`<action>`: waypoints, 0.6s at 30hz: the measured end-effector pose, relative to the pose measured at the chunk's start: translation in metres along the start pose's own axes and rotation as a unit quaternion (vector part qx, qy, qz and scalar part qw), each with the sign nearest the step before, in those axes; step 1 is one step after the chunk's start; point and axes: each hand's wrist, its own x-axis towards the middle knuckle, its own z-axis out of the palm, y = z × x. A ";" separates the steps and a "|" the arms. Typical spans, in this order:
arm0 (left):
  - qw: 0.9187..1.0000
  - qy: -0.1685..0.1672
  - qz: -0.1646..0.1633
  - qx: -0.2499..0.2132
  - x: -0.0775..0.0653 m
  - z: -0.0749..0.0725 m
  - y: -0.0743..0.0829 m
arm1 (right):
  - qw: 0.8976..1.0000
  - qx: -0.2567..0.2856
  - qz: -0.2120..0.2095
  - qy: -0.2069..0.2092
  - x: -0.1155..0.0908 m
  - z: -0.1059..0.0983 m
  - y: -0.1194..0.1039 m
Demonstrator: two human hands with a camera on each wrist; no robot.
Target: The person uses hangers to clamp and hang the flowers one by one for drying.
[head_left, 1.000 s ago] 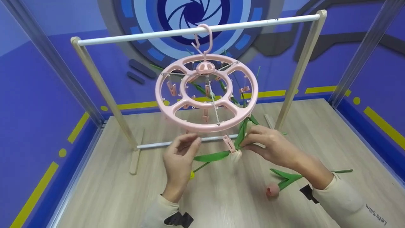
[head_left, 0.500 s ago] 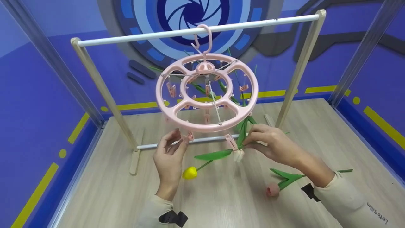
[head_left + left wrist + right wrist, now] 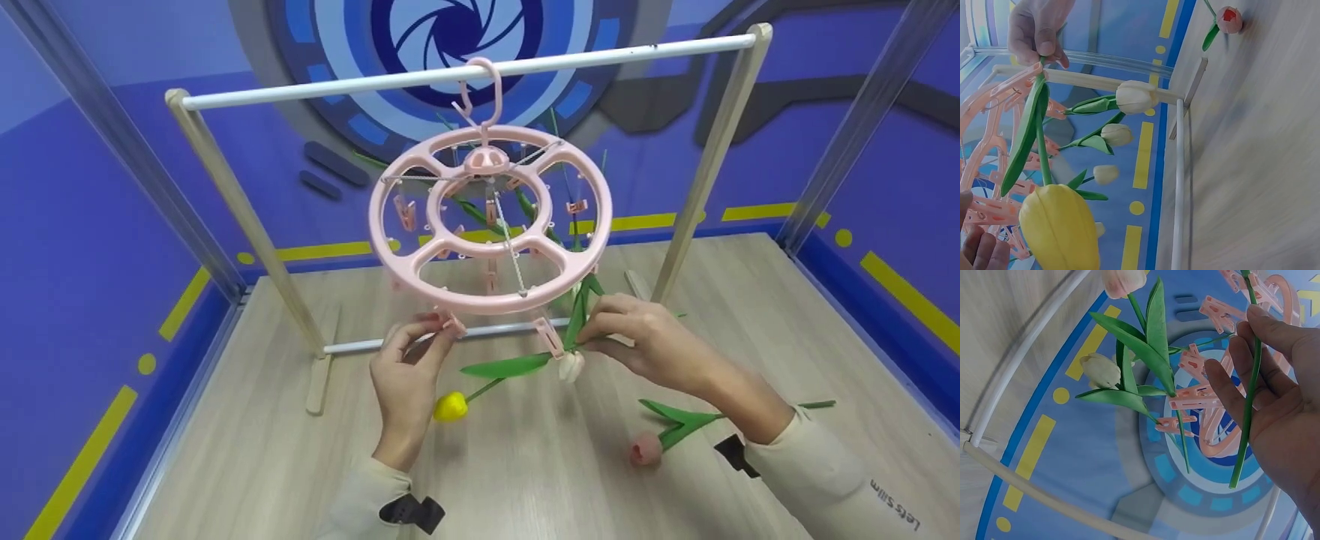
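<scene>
Under rack [image 3: 465, 75], wooden floor [image 3: 525, 465].

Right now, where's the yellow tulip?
Head view, centre: the yellow tulip hangs head-down under the pink hanger ring, just right of the left hand, above the wooden floor.

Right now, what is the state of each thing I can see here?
Round peg hanger: hanging from the rail.
Yellow tulip: hanging head down.
Pink tulip: lying on the floor.
Left hand: pinching a peg.
Right hand: holding a green stem.
</scene>
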 end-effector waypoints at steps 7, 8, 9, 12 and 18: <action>1.000 -0.001 0.003 -0.021 -0.002 -0.001 0.006 | 1.000 -0.006 0.005 -0.004 0.000 0.000 0.002; 1.000 -0.002 0.003 -0.029 -0.003 0.000 0.007 | 1.000 -0.010 0.007 -0.004 0.000 0.000 0.002; 0.999 -0.003 0.002 -0.037 -0.003 0.000 0.008 | 1.000 -0.013 0.007 -0.005 0.000 0.000 0.002; 0.998 -0.008 -0.005 -0.057 -0.004 0.001 0.011 | 1.000 -0.021 0.013 -0.005 0.000 0.000 0.003; 0.998 -0.032 0.006 -0.048 -0.006 0.003 0.014 | 0.999 -0.033 0.010 0.013 -0.001 -0.001 0.004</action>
